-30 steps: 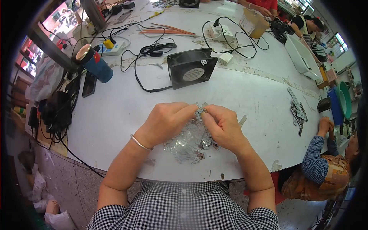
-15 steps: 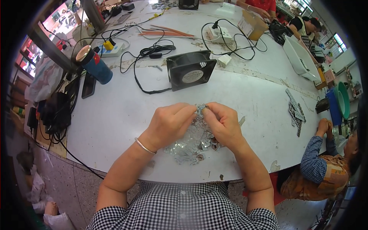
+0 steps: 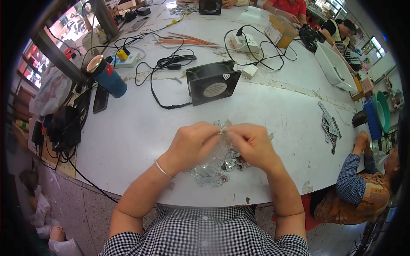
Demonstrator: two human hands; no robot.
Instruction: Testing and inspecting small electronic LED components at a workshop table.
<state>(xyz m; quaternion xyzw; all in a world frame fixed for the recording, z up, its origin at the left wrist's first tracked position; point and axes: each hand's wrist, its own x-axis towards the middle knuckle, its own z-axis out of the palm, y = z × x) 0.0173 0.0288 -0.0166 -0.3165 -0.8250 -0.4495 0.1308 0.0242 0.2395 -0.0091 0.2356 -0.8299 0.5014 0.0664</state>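
Now your left hand (image 3: 191,144) and right hand (image 3: 252,145) pinch one small metal piece (image 3: 222,127) together above the heap of metal parts (image 3: 213,168).

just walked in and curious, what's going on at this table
A person in a checked top sits at a white table, with the left hand and right hand brought together over a pile of small shiny metal pieces, pinching one piece between the fingertips. A black box fan stands just beyond the hands, and a blue cup sits to the left. Another person's hands rest at the table's right edge.
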